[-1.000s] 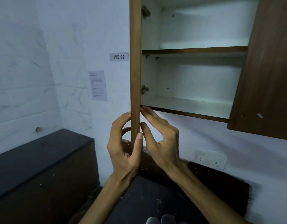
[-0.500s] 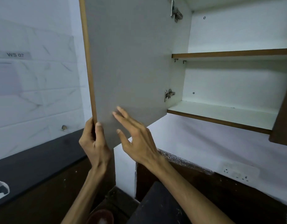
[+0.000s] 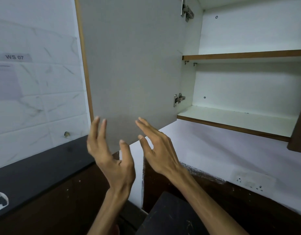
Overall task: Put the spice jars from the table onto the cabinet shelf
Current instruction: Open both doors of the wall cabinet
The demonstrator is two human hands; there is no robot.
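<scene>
The wall cabinet stands open, its left door swung wide with the grey inner face toward me. Inside, the lower shelf and the upper shelf are bare white boards with brown edges. My left hand hovers just below the door's bottom corner, fingers spread, holding nothing. My right hand floats beside it, also spread and free of the door. No spice jars are in view.
A dark counter runs along the tiled wall at left. A black table top lies below my arms. The right cabinet door hangs open at the far right. A wall socket sits under the cabinet.
The left door went from edge-on to fully open. My left hand has let go of the door's edge, and both hands have pulled back from it, fingers spread.
</scene>
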